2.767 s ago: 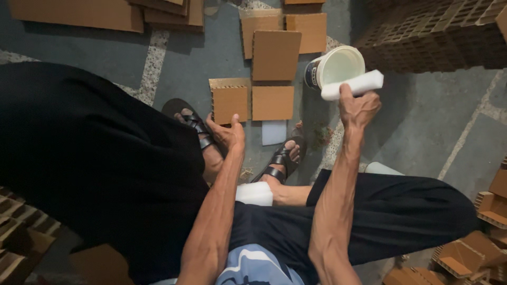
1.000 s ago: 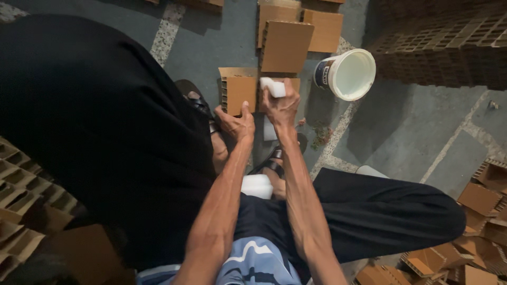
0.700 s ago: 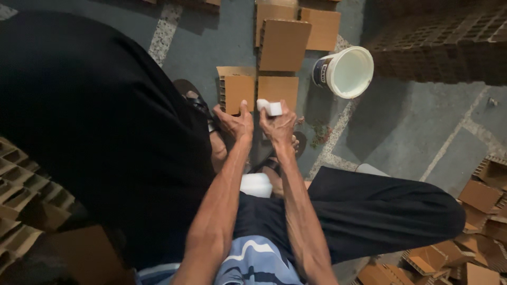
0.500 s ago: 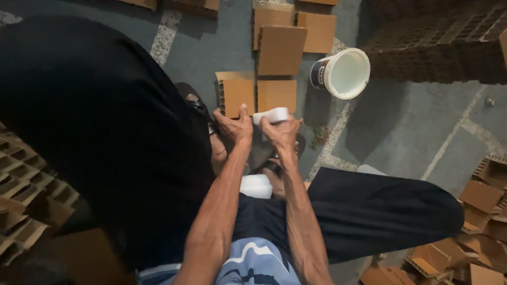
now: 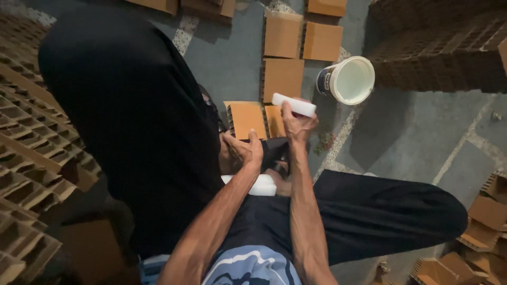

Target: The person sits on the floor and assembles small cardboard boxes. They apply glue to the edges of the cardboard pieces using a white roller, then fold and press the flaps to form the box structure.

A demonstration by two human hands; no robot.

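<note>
Fingers of the right hand (image 5: 298, 124) are curled shut round a white block (image 5: 293, 104), a flat oblong piece held lifted above the floor, its long side running from upper left to lower right, with the thumb pressed on its near edge. Just below and behind it lie two small cardboard squares (image 5: 247, 119) side by side on the grey floor (image 5: 422, 132), the left one showing a ridged, corrugated edge. The left hand (image 5: 244, 150) rests lower, at the near edge of those squares, its fingers loosely bent and half open; whether they grip anything cannot be told, since the palm faces away. Between the forearms, against the dark trousers, sits a second white piece (image 5: 262, 186), partly hidden by the left wrist. A white bucket (image 5: 347, 80) with a dark band on its side stands tilted toward the camera, up and to the right of the lifted block, near but apart from it. More cardboard squares (image 5: 283, 79) lie in rows on the floor beyond. Stacks of corrugated honeycomb board (image 5: 31, 158) fill the left edge, and a darker stack (image 5: 449, 47) rises at the upper right. Loose cardboard scraps (image 5: 475, 232) lie at the lower right corner
</note>
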